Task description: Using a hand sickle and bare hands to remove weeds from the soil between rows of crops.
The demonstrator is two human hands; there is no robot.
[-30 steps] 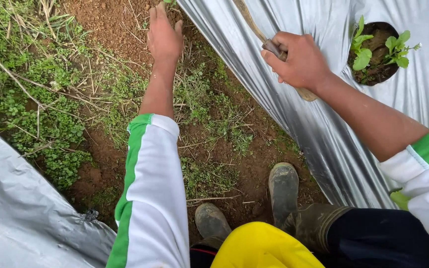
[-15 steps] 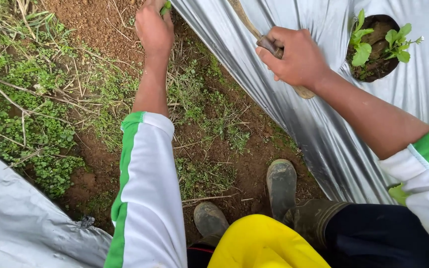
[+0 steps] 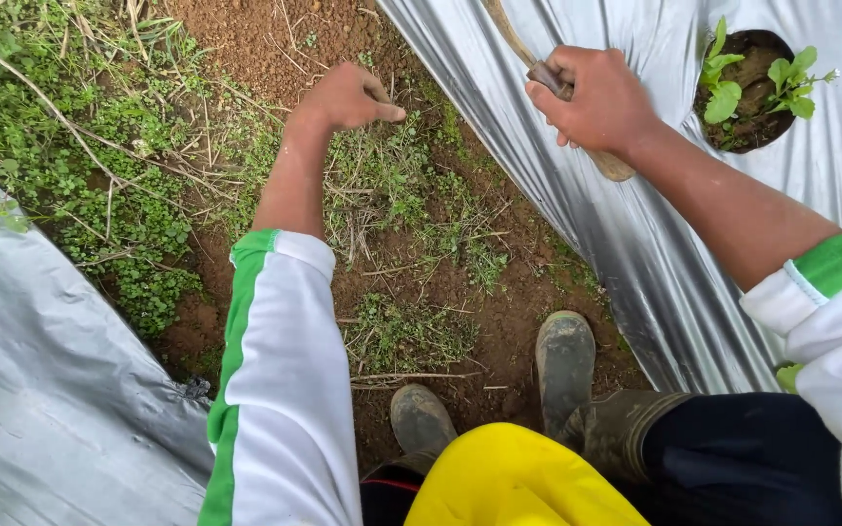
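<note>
Gripping a curved brown wooden tool handle (image 3: 550,78) at 1 o'clock, right hand (image 3: 598,97) closed mid-shaft: stiff, light, likely rough. Left hand (image 3: 343,95) at 11 o'clock, loosely curled, holds nothing, over weedy soil (image 3: 392,205).

A farm field: silver plastic mulch (image 3: 626,253) over beds, seedlings (image 3: 752,83) in planting holes, weedy soil furrow (image 3: 421,234)
</note>
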